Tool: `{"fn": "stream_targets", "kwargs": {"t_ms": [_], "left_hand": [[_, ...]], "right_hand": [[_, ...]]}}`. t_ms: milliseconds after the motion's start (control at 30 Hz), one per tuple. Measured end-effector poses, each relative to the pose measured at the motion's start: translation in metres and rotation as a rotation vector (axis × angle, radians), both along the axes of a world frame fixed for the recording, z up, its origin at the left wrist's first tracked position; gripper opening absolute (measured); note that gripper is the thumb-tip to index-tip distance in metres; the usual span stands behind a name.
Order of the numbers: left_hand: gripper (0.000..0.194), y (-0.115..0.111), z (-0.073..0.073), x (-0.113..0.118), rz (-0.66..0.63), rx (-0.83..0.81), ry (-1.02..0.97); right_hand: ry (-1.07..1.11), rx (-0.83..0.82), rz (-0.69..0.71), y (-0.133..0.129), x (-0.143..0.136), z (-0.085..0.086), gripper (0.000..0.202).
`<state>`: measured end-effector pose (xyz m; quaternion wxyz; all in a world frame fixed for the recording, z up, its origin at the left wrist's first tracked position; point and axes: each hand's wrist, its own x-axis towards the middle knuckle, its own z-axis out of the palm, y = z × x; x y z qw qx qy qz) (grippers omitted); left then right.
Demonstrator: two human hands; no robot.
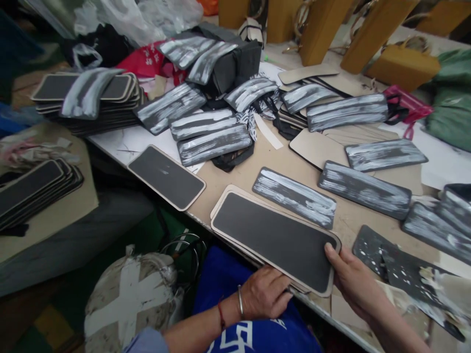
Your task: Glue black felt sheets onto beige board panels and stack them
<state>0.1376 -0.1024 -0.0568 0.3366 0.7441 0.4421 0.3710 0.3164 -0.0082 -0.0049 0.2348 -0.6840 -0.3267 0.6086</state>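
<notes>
A dark panel with a pale rim (272,240) lies on top of similar panels at the front edge of the table (235,176). My right hand (353,274) grips its right end, thumb on the dark face and fingers hidden beneath. Against the near long edge, my left hand (263,294) has its fingers curled at the panels' underside. Just behind the panel rests a dark strip smeared with white (294,196). To the left, a single dark panel with a pale rim (167,177) lies flat near the table edge.
Several white-smeared strips (364,189) spread across the table. A panel stack (88,100) stands back left, another (37,191) on a side surface. Yellow-brown bags (324,29) line the back. A taped round stool (128,299) is below left, and paint-spotted scraps (408,274) lie right.
</notes>
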Motion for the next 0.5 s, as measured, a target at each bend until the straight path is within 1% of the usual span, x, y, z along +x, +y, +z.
{"fn": "stream_targets", "kwargs": {"t_ms": [33,67,167,200,233,267,300,367,400,433,500], "left_hand": [[0.030,-0.004,0.004,-0.006,0.066,-0.119,-0.107],[0.030,-0.008,0.008,-0.012,0.150,-0.272,-0.233],[0.033,-0.013,0.016,-0.028,0.477,-0.770,-0.691],[0.034,-0.011,0.017,-0.033,0.594,-0.886,-0.830],[0.035,-0.009,0.019,-0.038,0.705,-0.952,-0.940],[0.035,-0.005,0.020,-0.043,0.801,-0.969,-1.013],[0.036,0.000,0.020,-0.047,0.877,-0.947,-1.057],[0.040,0.009,0.021,-0.056,0.975,-0.856,-1.084],[0.043,0.012,0.021,-0.061,1.011,-0.808,-1.085],[0.046,0.015,0.021,-0.065,1.042,-0.769,-1.080],[0.047,0.019,0.020,-0.072,1.105,-0.722,-1.042]], "right_hand": [[0.029,-0.028,-0.021,-0.004,0.004,-0.004,0.033],[0.070,-0.072,-0.052,-0.007,0.007,-0.008,0.035],[0.135,-0.159,-0.147,-0.016,0.012,-0.019,0.040],[0.148,-0.176,-0.165,-0.018,0.012,-0.022,0.042],[0.161,-0.194,-0.179,-0.019,0.013,-0.024,0.045],[0.172,-0.210,-0.186,-0.020,0.013,-0.026,0.049],[0.186,-0.228,-0.178,-0.021,0.014,-0.028,0.052],[0.195,-0.241,-0.114,-0.022,0.019,-0.033,0.059],[0.167,-0.226,-0.052,-0.022,0.022,-0.037,0.060],[0.095,-0.185,0.030,-0.022,0.027,-0.042,0.059],[-0.119,-0.051,0.188,-0.020,0.037,-0.053,0.051]]}}
